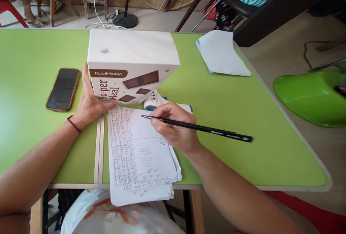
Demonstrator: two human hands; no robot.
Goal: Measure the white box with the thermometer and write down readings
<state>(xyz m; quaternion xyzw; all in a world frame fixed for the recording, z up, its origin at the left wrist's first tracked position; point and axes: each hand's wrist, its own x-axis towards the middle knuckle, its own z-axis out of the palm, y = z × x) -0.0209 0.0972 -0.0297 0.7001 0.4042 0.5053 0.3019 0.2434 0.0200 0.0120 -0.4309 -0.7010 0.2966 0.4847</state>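
Observation:
My right hand [175, 127] grips a long black pencil [205, 129], its tip hovering over a stack of printed paper sheets [135, 154] that hangs over the near edge of the green table [243, 118]. My left hand [90, 102] rests flat against the left side of a white NutriMotion Super Meal box [129, 64], thumb on the top corner of the papers. A small white and blue object [156, 100] lies between the box and my right hand, partly hidden.
A phone [63, 89] with a brown case lies face up left of my left hand. A folded white paper [220, 53] sits at the far right of the table. A green chair [310, 95] stands to the right. A fan stand [125, 18] and stools stand on the floor beyond.

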